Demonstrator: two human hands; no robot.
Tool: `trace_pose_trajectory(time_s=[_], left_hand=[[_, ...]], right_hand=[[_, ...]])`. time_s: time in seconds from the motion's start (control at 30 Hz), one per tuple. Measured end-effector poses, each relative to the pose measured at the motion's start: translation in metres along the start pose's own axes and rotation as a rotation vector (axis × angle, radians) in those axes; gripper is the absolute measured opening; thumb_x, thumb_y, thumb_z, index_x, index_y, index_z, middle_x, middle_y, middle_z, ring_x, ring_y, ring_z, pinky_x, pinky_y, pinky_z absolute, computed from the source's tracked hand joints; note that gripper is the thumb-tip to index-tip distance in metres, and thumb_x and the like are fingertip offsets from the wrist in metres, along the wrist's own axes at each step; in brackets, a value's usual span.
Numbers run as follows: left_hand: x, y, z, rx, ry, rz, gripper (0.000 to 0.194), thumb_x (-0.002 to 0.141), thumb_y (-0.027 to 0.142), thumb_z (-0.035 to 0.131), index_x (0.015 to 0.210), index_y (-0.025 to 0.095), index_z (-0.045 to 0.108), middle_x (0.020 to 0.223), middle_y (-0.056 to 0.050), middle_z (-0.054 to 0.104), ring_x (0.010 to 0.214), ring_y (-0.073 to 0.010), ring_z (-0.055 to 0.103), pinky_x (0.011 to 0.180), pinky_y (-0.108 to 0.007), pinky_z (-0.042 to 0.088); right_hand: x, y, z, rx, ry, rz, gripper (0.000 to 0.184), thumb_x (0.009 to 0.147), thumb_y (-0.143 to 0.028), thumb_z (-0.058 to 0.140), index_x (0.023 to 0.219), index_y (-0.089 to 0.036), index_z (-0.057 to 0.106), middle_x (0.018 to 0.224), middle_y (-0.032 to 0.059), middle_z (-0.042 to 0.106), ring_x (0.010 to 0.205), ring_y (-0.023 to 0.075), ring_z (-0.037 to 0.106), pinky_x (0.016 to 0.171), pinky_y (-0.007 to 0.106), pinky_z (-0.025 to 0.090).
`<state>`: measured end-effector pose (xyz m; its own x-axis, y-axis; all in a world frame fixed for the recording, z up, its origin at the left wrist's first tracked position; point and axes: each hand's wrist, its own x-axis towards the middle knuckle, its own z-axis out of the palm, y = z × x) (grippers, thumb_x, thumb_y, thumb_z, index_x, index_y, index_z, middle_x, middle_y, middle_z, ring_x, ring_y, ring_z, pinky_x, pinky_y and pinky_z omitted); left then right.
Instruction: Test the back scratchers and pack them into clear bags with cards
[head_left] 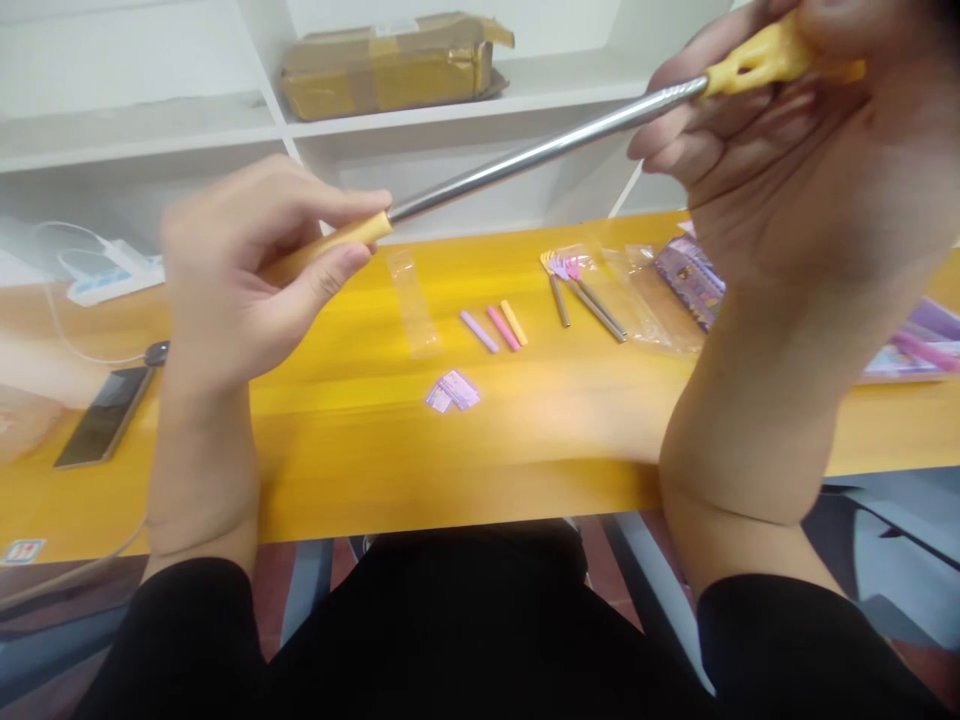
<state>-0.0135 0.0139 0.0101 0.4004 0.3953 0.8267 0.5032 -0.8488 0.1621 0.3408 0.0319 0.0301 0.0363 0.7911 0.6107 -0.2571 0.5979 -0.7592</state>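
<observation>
A telescopic back scratcher [551,148] is held up slantwise above the table, its metal rod drawn out long. My left hand [247,260] is closed round its yellow handle, thumb and forefinger at the handle's end. At the upper right, my right hand [802,150] pinches the yellow claw-shaped head, with its palm turned toward me and the other fingers loosely curled behind. Part of the head is hidden by the thumb. Below lie several small scratchers [589,300] with yellow, purple and pink claws, and purple, pink and yellow handle sleeves [502,328].
The yellow table [465,480] also bears small purple cards [453,391], a clear plastic wrapper [414,305], a purple patterned package [690,280], a phone [105,415] and a power strip [116,275]. Behind it, white shelves [187,130] hold a taped cardboard box [386,70].
</observation>
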Motion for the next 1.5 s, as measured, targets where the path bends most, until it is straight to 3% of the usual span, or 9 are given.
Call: trace_pose_trajectory(time_s=[0.07, 0.3, 0.4, 0.5, 0.8, 0.93, 1.07, 1.27, 1.5], left_hand=[[0.0, -0.001, -0.001, 0.043, 0.01, 0.046, 0.029, 0.106, 0.033, 0.087, 0.134, 0.04, 0.087, 0.103, 0.001, 0.082, 0.092, -0.0198, 0.08, 0.076, -0.037, 0.063], [0.001, -0.004, -0.004, 0.012, 0.028, 0.023, 0.04, 0.097, 0.026, 0.095, 0.132, 0.043, 0.088, 0.105, 0.002, 0.087, 0.087, -0.0208, 0.082, 0.067, -0.038, 0.06], [0.001, -0.001, -0.007, 0.016, 0.012, 0.02, 0.038, 0.098, 0.027, 0.094, 0.132, 0.044, 0.088, 0.107, 0.003, 0.087, 0.086, -0.0221, 0.081, 0.071, -0.043, 0.066], [0.001, 0.003, -0.009, 0.033, 0.011, 0.019, 0.032, 0.098, 0.028, 0.096, 0.128, 0.037, 0.09, 0.108, 0.001, 0.088, 0.087, -0.0225, 0.082, 0.079, -0.043, 0.07], [0.002, 0.001, -0.014, 0.026, 0.013, 0.073, 0.039, 0.096, 0.025, 0.098, 0.131, 0.04, 0.09, 0.109, 0.002, 0.088, 0.088, -0.0215, 0.081, 0.072, -0.038, 0.061], [0.003, -0.002, -0.014, 0.048, 0.005, 0.06, 0.033, 0.097, 0.027, 0.098, 0.129, 0.031, 0.09, 0.11, 0.0, 0.089, 0.093, -0.0222, 0.083, 0.079, -0.037, 0.067], [0.001, -0.002, -0.016, 0.026, 0.02, 0.085, 0.039, 0.09, 0.029, 0.104, 0.126, 0.024, 0.09, 0.109, -0.005, 0.089, 0.092, -0.0256, 0.085, 0.082, -0.041, 0.072], [-0.002, 0.005, -0.024, 0.077, -0.045, -0.021, 0.03, 0.102, 0.036, 0.093, 0.13, 0.029, 0.088, 0.117, -0.003, 0.088, 0.103, -0.0284, 0.085, 0.091, -0.051, 0.074], [-0.001, 0.002, -0.023, 0.035, 0.032, -0.036, 0.032, 0.09, 0.032, 0.102, 0.121, 0.032, 0.092, 0.109, -0.004, 0.09, 0.094, -0.03, 0.084, 0.085, -0.05, 0.072]], right_hand=[[-0.003, 0.001, 0.005, -0.003, -0.017, -0.077, 0.019, 0.079, -0.025, 0.086, 0.088, -0.026, 0.069, 0.089, 0.0002, 0.08, 0.077, 0.0182, 0.076, 0.063, 0.026, 0.067], [-0.004, 0.004, 0.008, -0.031, -0.037, 0.0, 0.01, 0.082, -0.027, 0.084, 0.085, -0.027, 0.075, 0.092, -0.0003, 0.082, 0.077, 0.0168, 0.079, 0.066, 0.024, 0.069], [-0.003, 0.005, 0.012, -0.037, 0.012, 0.05, 0.01, 0.078, -0.026, 0.083, 0.079, -0.03, 0.074, 0.09, 0.0013, 0.081, 0.073, 0.0173, 0.076, 0.063, 0.025, 0.068], [-0.002, 0.008, 0.015, -0.022, 0.045, 0.066, 0.01, 0.077, -0.025, 0.082, 0.079, -0.031, 0.074, 0.09, 0.0029, 0.081, 0.072, 0.0191, 0.076, 0.062, 0.028, 0.068], [-0.002, 0.017, 0.017, 0.007, 0.017, 0.058, 0.008, 0.078, -0.028, 0.081, 0.081, -0.03, 0.074, 0.085, 0.0056, 0.077, 0.069, 0.0221, 0.076, 0.057, 0.031, 0.064], [-0.002, 0.021, 0.015, -0.006, 0.03, 0.076, 0.007, 0.079, -0.029, 0.08, 0.084, -0.029, 0.074, 0.082, 0.0067, 0.075, 0.073, 0.0233, 0.078, 0.056, 0.03, 0.063], [-0.002, 0.022, 0.014, 0.001, -0.006, 0.081, 0.019, 0.079, -0.034, 0.086, 0.088, -0.024, 0.073, 0.069, 0.0006, 0.063, 0.068, 0.0216, 0.077, 0.054, 0.028, 0.06], [0.0, 0.024, 0.018, -0.086, -0.02, 0.111, 0.014, 0.073, -0.036, 0.081, 0.081, -0.029, 0.071, 0.068, 0.0015, 0.067, 0.064, 0.0213, 0.071, 0.051, 0.03, 0.057], [-0.001, 0.031, 0.019, -0.094, 0.017, 0.073, 0.004, 0.079, -0.036, 0.074, 0.079, -0.032, 0.073, 0.066, 0.0056, 0.066, 0.06, 0.0251, 0.064, 0.046, 0.036, 0.049]])
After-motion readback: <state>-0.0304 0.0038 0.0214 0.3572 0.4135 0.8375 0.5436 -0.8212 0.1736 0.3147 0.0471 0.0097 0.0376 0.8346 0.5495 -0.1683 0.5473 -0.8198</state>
